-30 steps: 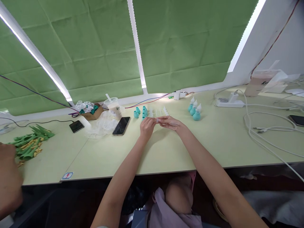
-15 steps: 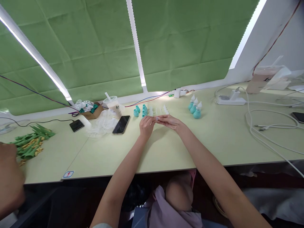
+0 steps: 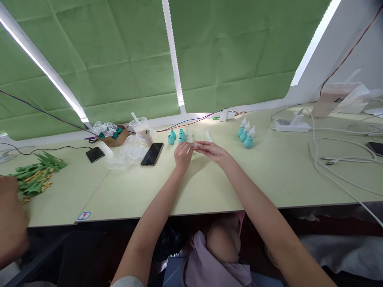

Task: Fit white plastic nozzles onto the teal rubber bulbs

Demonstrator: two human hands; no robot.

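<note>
My left hand (image 3: 183,152) and my right hand (image 3: 213,150) meet over the pale green table (image 3: 209,187), fingertips pinched together on a small whitish piece (image 3: 195,146) between them. Just beyond the hands stand several teal bulbs (image 3: 176,136) and a row of white pointed tips (image 3: 201,137). Three assembled teal bulbs with white tips (image 3: 247,134) stand further right.
A black phone (image 3: 152,154) lies left of my hands, beside crumpled clear plastic (image 3: 127,152), a drink cup (image 3: 142,130), a small cardboard box (image 3: 113,136) and a second phone (image 3: 95,154). Green pieces (image 3: 32,175) lie far left by another person's hand (image 3: 10,223). A power strip (image 3: 291,125) and white cables (image 3: 332,159) lie right.
Both hands stayed joined on the small piece and shifted slightly away from me, toward the row of tips. The camera tilted a little.
</note>
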